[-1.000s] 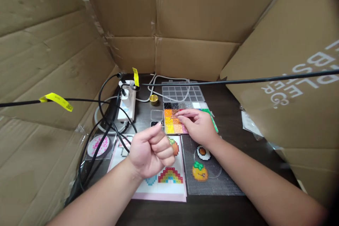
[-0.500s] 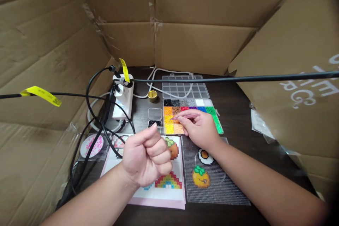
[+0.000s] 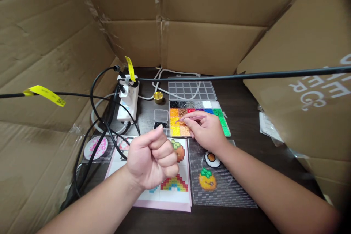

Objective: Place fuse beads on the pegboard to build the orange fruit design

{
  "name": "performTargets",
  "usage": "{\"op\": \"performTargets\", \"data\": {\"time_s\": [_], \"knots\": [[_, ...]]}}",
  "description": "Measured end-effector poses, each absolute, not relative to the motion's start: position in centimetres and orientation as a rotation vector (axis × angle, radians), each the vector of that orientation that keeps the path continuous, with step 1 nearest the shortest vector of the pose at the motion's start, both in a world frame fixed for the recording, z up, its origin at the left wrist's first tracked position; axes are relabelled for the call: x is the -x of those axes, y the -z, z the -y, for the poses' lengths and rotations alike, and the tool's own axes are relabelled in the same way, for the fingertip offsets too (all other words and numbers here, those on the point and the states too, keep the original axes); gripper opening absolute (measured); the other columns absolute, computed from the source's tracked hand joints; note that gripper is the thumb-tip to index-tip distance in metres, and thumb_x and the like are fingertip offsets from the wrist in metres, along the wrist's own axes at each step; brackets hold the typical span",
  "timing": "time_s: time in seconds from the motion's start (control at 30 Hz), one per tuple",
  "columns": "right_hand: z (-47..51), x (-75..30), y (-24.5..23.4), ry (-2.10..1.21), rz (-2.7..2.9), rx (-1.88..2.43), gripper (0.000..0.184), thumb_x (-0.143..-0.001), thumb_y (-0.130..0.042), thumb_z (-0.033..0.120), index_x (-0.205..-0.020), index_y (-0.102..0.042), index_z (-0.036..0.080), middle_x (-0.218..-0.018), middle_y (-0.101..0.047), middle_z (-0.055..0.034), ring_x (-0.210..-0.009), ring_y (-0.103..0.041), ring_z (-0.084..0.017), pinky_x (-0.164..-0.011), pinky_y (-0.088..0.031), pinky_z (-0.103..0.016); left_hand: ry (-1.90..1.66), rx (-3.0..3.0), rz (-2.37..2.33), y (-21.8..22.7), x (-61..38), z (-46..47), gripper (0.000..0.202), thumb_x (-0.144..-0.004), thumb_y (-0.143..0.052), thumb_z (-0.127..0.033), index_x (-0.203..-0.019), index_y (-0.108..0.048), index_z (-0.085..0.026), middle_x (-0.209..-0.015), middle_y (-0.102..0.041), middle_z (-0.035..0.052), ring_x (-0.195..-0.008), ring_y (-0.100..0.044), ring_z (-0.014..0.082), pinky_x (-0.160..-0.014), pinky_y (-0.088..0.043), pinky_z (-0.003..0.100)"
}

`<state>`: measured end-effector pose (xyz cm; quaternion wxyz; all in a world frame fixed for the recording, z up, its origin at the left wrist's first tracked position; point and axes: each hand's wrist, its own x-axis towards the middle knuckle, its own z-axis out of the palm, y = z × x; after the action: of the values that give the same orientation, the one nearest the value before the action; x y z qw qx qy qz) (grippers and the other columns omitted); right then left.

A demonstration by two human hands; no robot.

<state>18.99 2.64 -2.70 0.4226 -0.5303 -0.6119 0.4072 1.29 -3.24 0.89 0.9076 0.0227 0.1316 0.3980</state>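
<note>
My right hand [image 3: 206, 131] pinches pink tweezers [image 3: 190, 119], whose tip reaches into the orange beads of a sorted bead tray [image 3: 197, 117]. My left hand [image 3: 152, 161] is curled in a loose fist above a pattern sheet [image 3: 161, 186] that shows a rainbow and a fruit; whether it holds anything is hidden. A clear pegboard [image 3: 222, 179] lies under my right wrist with a finished egg shape [image 3: 211, 159] and an orange fruit shape [image 3: 207, 181] on it.
Cardboard walls enclose the dark table. At the left stand a white power strip [image 3: 127, 98] with black cables [image 3: 95, 131], and a small pegboard with a pink round piece [image 3: 94, 148]. Behind the tray lie its clear lid [image 3: 192, 90] and a gold cap [image 3: 158, 96].
The view shifted slightly. The tweezers' tip stays in the orange beads, and my left fist has barely moved.
</note>
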Motion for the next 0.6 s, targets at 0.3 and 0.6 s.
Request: {"op": "performTargets", "data": {"time_s": [0.3, 0.6], "knots": [[-2.66, -18.89, 2.57, -1.054, 1.493, 1.336, 0.014, -0.08, -0.065, 0.026, -0.078, -0.074, 0.016, -0.067, -0.07, -0.0056, -0.071, -0.067, -0.019, -0.059, -0.053, -0.03, -0.816, -0.055, -0.278, -0.82, -1.19, 3.22, 0.049, -0.089, -0.049, -0.028, -0.051, -0.018, -0.019, -0.049, -0.01, -0.0056, -0.046, -0.006, 0.01, -0.047, -0.012, 0.026], [-2.52, -18.94, 2.07, -1.117, 1.377, 1.282, 0.017, -0.078, -0.067, 0.029, -0.077, -0.073, 0.014, -0.067, -0.071, -0.0065, -0.052, -0.058, -0.012, -0.046, -0.046, -0.025, -0.809, -0.067, -0.27, -0.72, -1.29, 3.13, 0.05, -0.088, -0.05, -0.029, -0.051, -0.018, -0.019, -0.049, -0.01, -0.0056, -0.046, -0.006, 0.01, -0.047, -0.014, 0.026]]}}
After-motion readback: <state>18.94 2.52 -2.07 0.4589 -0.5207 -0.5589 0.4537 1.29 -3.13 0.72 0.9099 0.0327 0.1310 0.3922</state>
